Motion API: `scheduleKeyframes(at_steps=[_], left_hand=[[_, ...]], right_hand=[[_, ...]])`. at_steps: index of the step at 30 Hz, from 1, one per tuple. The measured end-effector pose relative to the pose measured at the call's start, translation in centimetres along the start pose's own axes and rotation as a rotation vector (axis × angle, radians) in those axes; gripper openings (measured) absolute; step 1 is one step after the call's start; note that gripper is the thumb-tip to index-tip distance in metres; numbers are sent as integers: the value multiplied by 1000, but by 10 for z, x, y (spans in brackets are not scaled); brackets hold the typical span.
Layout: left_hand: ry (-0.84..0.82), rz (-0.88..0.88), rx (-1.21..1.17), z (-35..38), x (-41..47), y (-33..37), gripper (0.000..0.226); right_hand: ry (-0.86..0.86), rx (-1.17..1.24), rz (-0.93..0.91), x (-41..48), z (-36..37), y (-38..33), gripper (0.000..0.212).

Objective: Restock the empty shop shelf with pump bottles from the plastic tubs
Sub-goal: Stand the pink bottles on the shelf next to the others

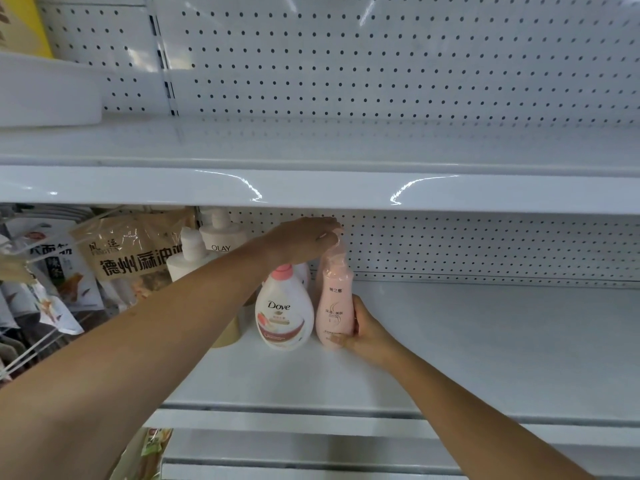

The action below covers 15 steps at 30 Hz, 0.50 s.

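Only the head view here, so one angle.

Progress first: I'd say this is early days. The lower shelf (485, 341) has a small cluster of bottles at its left end and that's it. There's an Olay bottle (220, 237) and a plain white bottle (188, 258) back near the rear edge, and a Dove bottle (284, 313) further forward. The pink pump bottle (334, 306) stands upright just to the right of the Dove, touching it or near enough. From there to the right edge the shelf is bare, and so is the upper shelf (346, 147), apart from a white tub (48, 91) at its left end. So plenty left to fill. Snack bags (131, 251) hang off to the left, not part of this job.

Hands: both are on the pink bottle. The left hand (304, 240) reaches in from the lower left, arm stretched long, fingers bent down over the plastic-wrapped pump head, so its grip is on the very top. The right hand (363, 327) comes from the lower right and wraps the lower body of the bottle, thumb across the front near the base. My guess is the bottle is being squared up in its spot. I can't tell for sure whether its base sits flat on the shelf.
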<state>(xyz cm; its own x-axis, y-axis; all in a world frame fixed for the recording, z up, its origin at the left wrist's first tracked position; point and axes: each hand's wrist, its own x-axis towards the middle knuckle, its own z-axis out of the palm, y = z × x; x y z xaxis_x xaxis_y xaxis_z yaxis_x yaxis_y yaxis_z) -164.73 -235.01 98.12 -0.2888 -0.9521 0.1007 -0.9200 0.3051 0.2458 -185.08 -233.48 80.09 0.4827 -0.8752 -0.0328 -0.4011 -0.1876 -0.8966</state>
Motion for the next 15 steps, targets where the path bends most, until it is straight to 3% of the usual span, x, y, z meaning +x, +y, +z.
scheduleKeyframes(at_steps=[3, 8, 11, 15], left_hand=[[28, 39, 112, -3, -3, 4, 51], [214, 5, 209, -6, -7, 4, 63], [288, -54, 227, -5, -12, 3, 63], [268, -101, 319, -2, -19, 5, 74]], right_hand=[[21, -17, 19, -3, -1, -4, 80], [-17, -267, -2, -14, -35, -19, 91], [21, -466, -21, -17, -77, -35, 77], [114, -664, -21, -21, -130, -70, 65]])
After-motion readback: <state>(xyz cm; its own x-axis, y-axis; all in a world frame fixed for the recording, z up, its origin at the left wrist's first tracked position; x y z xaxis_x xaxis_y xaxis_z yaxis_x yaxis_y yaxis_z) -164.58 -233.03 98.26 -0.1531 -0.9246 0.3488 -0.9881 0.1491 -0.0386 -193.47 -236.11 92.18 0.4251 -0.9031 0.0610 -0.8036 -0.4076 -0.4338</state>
